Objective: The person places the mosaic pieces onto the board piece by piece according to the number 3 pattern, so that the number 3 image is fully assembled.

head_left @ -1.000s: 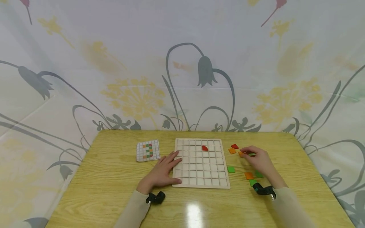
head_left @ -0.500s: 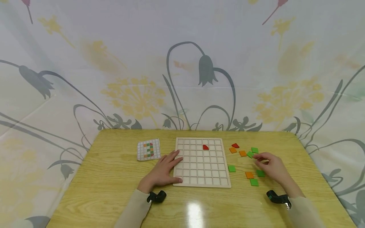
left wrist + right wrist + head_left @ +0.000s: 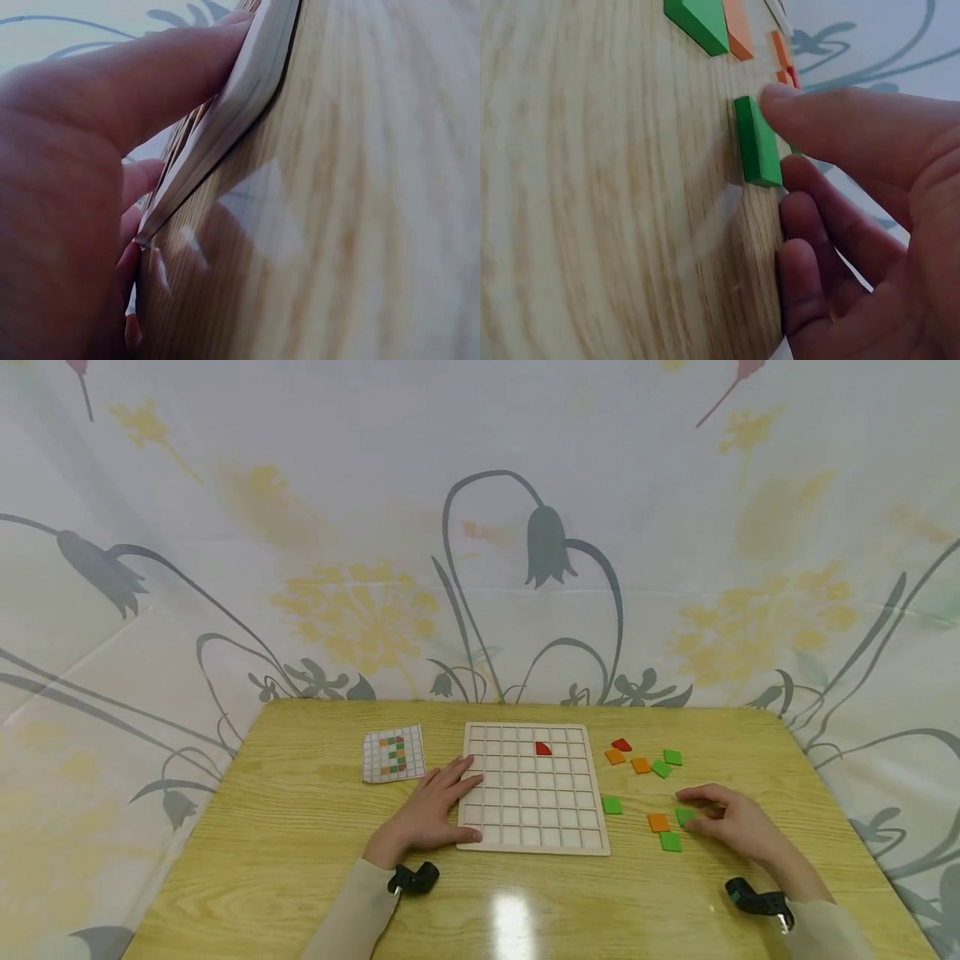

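My left hand (image 3: 427, 810) lies with spread fingers along the left edge of a white gridded board (image 3: 528, 845); its thumb (image 3: 172, 71) rests over the board's edge in the left wrist view. One red quarter-round tile (image 3: 543, 748) sits in a cell of the upper part. To the right of the board, my right hand (image 3: 735, 822) reaches around a dark green square tile (image 3: 684, 817), fingers loosely bent. In the right wrist view the thumb (image 3: 832, 120) is right by this green tile's upper end, and the other fingertips touch down beyond it.
Beside the board lie a second red tile (image 3: 621, 744), orange tiles (image 3: 641, 766) and several lighter green tiles (image 3: 612, 805). A small pattern card (image 3: 393, 753) with coloured squares lies left of the board. A floral curtain (image 3: 480, 527) hangs behind the wooden table (image 3: 262, 860).
The right hand has left the orange and green tiles at the back and moved right and nearer, to the dark green tile. The left hand stays on the board.
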Available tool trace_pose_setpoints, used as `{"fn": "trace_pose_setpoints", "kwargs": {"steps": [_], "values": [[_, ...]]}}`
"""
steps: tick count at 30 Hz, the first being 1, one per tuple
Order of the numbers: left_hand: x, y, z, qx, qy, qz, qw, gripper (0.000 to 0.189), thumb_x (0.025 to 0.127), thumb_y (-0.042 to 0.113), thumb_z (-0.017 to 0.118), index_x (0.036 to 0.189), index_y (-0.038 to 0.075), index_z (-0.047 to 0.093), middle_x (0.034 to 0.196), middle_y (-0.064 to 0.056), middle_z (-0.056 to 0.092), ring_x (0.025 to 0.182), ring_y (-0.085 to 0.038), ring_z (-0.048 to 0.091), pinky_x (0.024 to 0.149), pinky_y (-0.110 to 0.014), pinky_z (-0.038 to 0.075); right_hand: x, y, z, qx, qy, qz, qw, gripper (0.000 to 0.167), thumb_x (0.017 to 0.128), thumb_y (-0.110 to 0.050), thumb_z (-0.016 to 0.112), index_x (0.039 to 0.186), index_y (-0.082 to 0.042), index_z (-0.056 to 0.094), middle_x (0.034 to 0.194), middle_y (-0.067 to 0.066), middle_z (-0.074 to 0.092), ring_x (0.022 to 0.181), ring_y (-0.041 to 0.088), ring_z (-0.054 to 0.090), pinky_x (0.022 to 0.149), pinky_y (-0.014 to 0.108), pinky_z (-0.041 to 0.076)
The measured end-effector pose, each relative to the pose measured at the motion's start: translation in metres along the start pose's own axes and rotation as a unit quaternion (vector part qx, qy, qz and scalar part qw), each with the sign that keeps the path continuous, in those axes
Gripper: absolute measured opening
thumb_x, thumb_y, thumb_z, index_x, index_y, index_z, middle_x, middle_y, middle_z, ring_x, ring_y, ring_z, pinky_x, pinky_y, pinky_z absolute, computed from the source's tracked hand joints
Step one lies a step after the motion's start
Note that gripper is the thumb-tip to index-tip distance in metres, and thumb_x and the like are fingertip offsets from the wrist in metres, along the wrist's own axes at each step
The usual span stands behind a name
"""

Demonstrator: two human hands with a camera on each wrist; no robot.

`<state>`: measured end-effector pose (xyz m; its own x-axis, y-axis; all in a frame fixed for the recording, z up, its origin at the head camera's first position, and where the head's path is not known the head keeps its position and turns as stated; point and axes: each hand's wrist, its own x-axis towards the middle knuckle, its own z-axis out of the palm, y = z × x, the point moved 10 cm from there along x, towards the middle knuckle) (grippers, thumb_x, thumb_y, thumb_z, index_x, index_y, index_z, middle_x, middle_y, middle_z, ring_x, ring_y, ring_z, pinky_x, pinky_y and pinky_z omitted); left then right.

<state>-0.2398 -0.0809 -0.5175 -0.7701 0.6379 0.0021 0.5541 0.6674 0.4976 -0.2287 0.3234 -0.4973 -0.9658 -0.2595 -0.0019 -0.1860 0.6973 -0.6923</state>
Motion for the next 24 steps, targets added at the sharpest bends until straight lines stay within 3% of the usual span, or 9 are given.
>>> {"fn": "trace_pose_setpoints", "kwargs": {"steps": [9, 18, 24], "values": [[-0.0007, 0.0034, -0.0031, -0.005, 0.007, 0.011, 0.9999, 0.085, 0.089, 0.053, 0.068, 0.156, 0.012, 0.036, 0.166, -0.011, 0.015, 0.151, -0.031, 0.012, 0.118, -0.056, 0.013, 0.0004, 0.0104, 0.0056, 0.095, -0.067, -0.004, 0.9933, 0.053, 0.085, -0.01, 0.079, 0.132, 0.006, 0.06, 0.128, 0.025, 0.061, 0.105, -0.004, 0.055, 0.082, 0.018, 0.049], [-0.0002, -0.0014, -0.0004, -0.004, 0.008, 0.001, 1.0, 0.087, 0.088, 0.056, 0.068, 0.157, 0.015, 0.035, 0.166, -0.007, 0.012, 0.152, -0.026, 0.009, 0.119, -0.053, 0.011, 0.0041, 0.0034, 0.0066, 0.07, -0.088, -0.02, 0.9934, 0.055, 0.082, -0.008, 0.081, 0.13, 0.008, 0.059, 0.123, 0.024, 0.063, 0.104, -0.001, 0.058, 0.082, 0.02, 0.051], [0.0007, -0.0027, 0.0021, -0.001, 0.004, -0.001, 1.0, 0.087, 0.088, 0.059, 0.066, 0.157, 0.017, 0.034, 0.167, -0.005, 0.011, 0.152, -0.025, 0.009, 0.119, -0.052, 0.01, 0.0042, 0.0072, 0.0069, 0.049, -0.086, 0.012, 0.995, 0.054, 0.079, -0.006, 0.082, 0.128, 0.006, 0.062, 0.117, 0.016, 0.065, 0.096, 0.002, 0.058, 0.079, 0.022, 0.051]]}}
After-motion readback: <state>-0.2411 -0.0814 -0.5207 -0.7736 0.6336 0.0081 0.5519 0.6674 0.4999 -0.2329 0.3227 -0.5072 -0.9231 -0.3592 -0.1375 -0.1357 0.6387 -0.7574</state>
